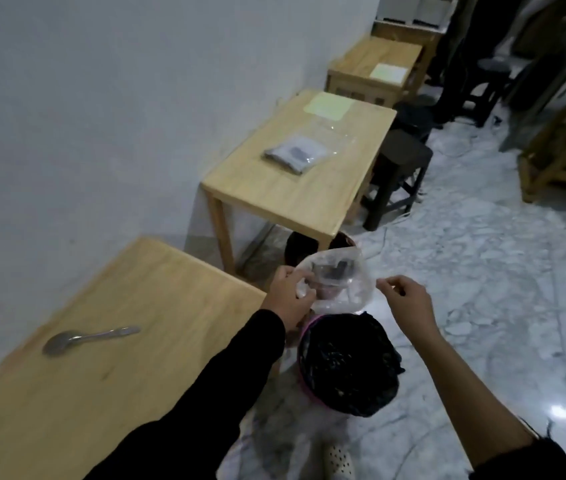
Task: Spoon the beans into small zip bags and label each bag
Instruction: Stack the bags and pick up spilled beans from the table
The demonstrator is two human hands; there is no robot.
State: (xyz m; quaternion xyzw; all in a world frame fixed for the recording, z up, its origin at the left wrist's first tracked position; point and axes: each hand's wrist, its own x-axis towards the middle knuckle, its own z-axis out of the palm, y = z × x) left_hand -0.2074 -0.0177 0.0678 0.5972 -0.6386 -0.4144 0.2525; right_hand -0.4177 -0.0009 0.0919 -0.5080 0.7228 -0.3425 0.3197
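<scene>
**Clear bag held open over a lined bin**

A crumpled clear plastic bag (pixel 337 289), translucent and holding something dark too blurred to name, hangs at the centre of the view. The left hand (pixel 288 296), in a black sleeve, grips the bag's 9 o'clock edge with curled fingers. The right hand (pixel 409 301) is at its 3 o'clock edge, thumb and forefinger closed in what looks like a pinch on the plastic. The bag sits between the two hands, directly above a pink bin (pixel 304 341) lined in black at 6 o'clock.

At 8 o'clock a metal spoon (pixel 84 339) lies bowl-down on a pale wooden table (pixel 118 393) against a white wall (pixel 101 98). At 12 o'clock a second wooden table (pixel 292 202) bears a flat packet of clear bags (pixel 295 154) and a yellow sheet (pixel 330 105). A dark stool (pixel 399 161) stands just beside it, on a grey-veined marble floor (pixel 482 254) stretching to 3 o'clock.
</scene>
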